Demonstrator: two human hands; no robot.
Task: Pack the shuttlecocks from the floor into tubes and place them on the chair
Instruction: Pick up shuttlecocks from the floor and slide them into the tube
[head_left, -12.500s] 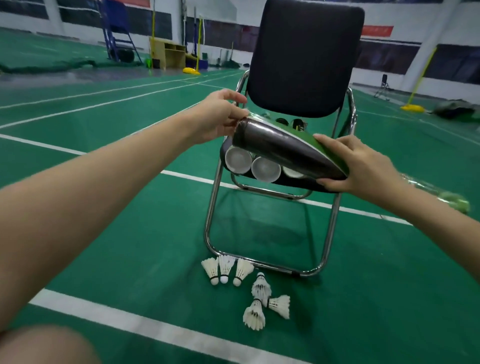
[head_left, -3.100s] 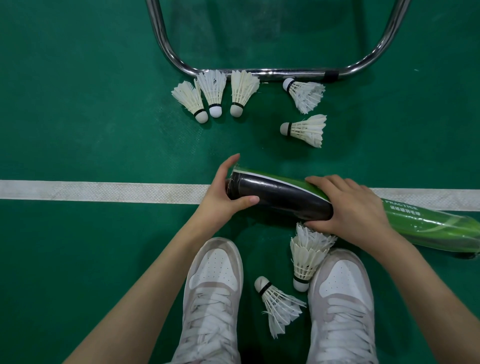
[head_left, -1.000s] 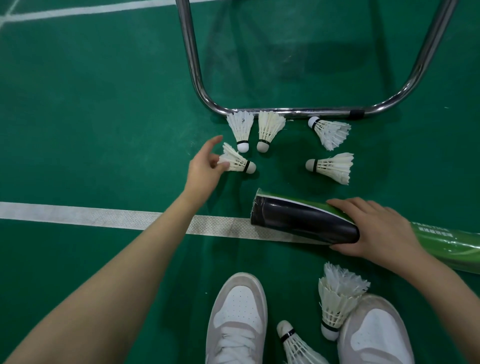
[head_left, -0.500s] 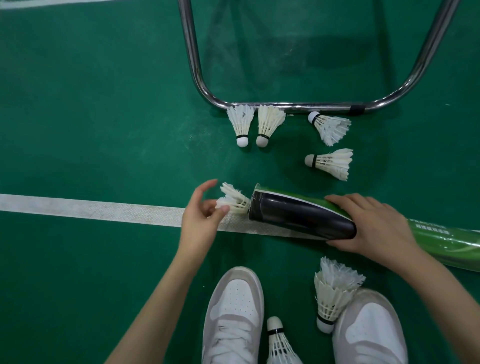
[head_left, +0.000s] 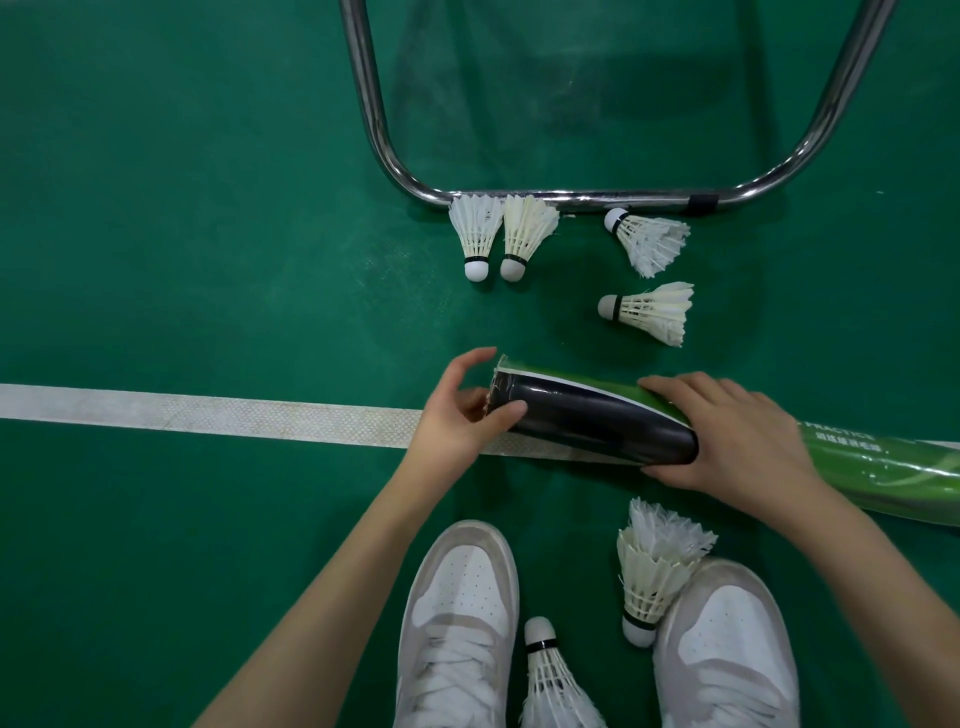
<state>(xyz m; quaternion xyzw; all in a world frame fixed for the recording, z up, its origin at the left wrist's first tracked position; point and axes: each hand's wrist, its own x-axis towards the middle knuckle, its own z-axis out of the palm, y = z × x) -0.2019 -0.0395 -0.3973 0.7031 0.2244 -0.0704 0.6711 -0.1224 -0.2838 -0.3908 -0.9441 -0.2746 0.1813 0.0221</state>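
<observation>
Nearest us, between our shoes (head_left: 457, 613), lie two shuttlecocks (head_left: 655, 571), one leaning on the right shoe. Just beyond, the tube (head_left: 592, 418) lies on the floor along the white line (head_left: 208, 413), long axis left to right, open mouth at the left. Our left hand (head_left: 462, 415) is at that mouth, fingers (head_left: 470, 361) loosely curled, thumb on the rim; feather tips barely show there. Our right hand (head_left: 727, 436) grips the tube's middle. Farther off, four shuttlecocks (head_left: 475, 234) lie by the chair frame (head_left: 571, 200), unobstructed, the left hand nearer them.

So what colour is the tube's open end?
Glossy black with a thin white stripe; the rest of the tube is green. Head view shows it best.
</observation>
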